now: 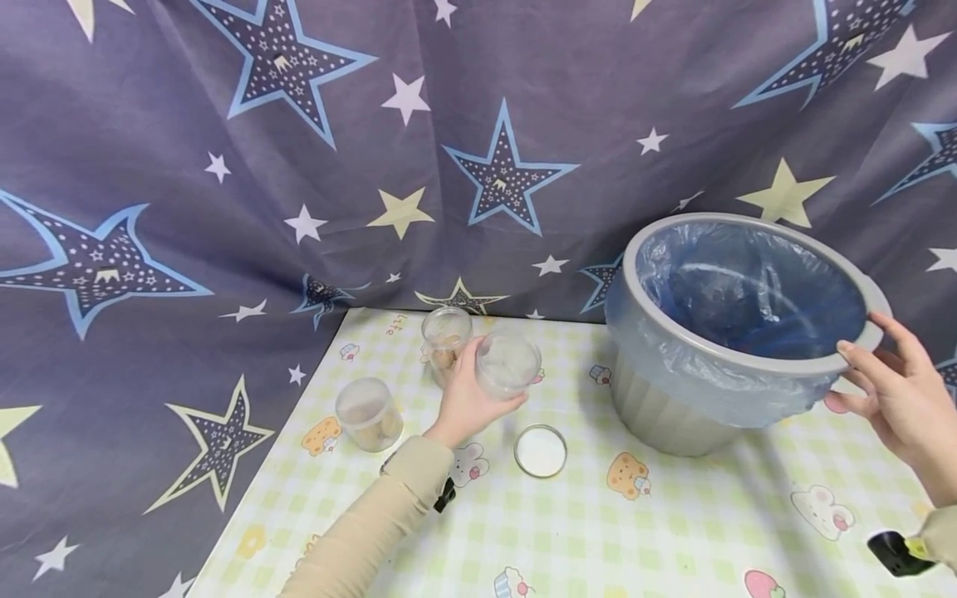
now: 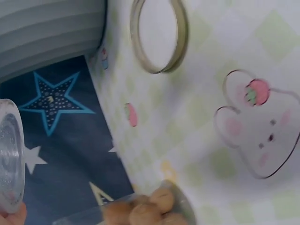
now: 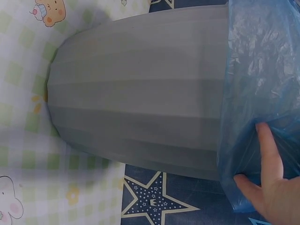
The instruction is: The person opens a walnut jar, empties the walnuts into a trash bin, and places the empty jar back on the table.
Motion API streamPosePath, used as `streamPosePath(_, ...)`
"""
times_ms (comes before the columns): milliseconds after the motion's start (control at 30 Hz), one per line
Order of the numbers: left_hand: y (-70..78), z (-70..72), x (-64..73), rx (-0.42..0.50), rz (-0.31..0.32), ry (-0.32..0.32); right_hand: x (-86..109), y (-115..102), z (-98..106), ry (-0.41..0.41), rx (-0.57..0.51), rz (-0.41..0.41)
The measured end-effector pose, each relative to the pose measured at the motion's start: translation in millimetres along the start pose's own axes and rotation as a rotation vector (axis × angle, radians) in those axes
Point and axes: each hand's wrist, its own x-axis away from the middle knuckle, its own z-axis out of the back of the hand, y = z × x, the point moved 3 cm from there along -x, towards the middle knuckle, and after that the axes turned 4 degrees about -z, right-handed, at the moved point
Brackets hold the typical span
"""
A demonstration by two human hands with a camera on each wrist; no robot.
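My left hand (image 1: 477,397) grips a clear plastic jar (image 1: 510,363) above the table; no contents show in it. My right hand (image 1: 900,390) holds the rim of a grey trash bin (image 1: 673,407), thumb and fingers on the edge. A blue plastic bag (image 1: 748,291) lines the bin and folds down over its outside. In the right wrist view, fingers (image 3: 269,154) press against this bag. Just behind the left hand stands a clear jar (image 1: 446,332) with brown, rounded pieces inside. A second filled jar (image 1: 370,415) stands to the left.
A round lid-like piece with a gold-coloured rim (image 2: 182,28) lies on the table between the left hand and the bin. The table wears a green-checked cloth (image 1: 583,531) with cartoon prints. A dark star-patterned curtain (image 1: 359,183) hangs behind.
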Motion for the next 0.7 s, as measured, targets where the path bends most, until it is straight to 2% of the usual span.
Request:
streamPosePath(200, -24.6, -4.8, 14.0, 0.041, 0.143, -0.047, -2.6, 5, 5, -0.003, 0.032, -0.002)
streamPosePath(367, -46.5, -5.3, 28.2, 0.056, 0.217, -0.076, -0.2, 4, 3, 0.008, 0.04, 0.002)
streamPosePath(567, -68.3, -6.1, 41.4, 0.06, 0.276, -0.089, 2.4, 0, -2, 0.01, 0.021, 0.008)
streamPosePath(700, -78.2, -7.3, 48.1, 0.027, 0.285, -0.107, 2.7, -2, -4, 0.014, 0.018, 0.01)
